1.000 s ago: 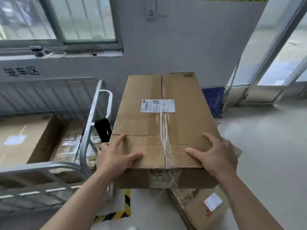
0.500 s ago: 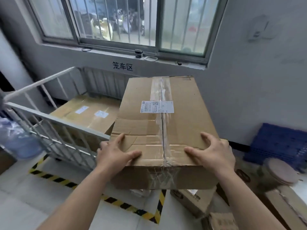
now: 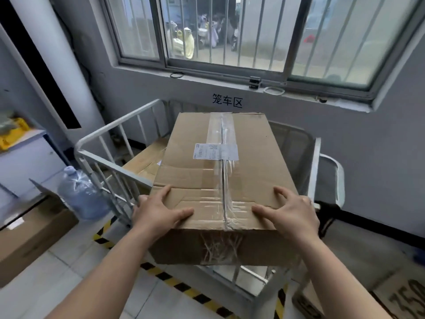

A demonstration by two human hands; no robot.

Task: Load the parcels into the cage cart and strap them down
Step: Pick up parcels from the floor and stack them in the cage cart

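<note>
The brown cardboard parcel (image 3: 218,173), taped along its seam and carrying a white label, is held over the near rail of the white barred metal cage cart (image 3: 108,137). The left hand (image 3: 158,212) and right hand (image 3: 293,215) grip its near corners, fingers (image 3: 165,192) spread on top and wrapped over the side edges. Beyond the left fingers, a second brown cardboard box (image 3: 147,157) lies lower down inside the cart.

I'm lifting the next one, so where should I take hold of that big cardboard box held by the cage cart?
Probably the near short end of the cardboard box, one grip per corner, as the left hand and right hand do: thumbs on top, fingers over the side edges. It is too wide for one hand, and the taped centre seam looks frayed.
</note>
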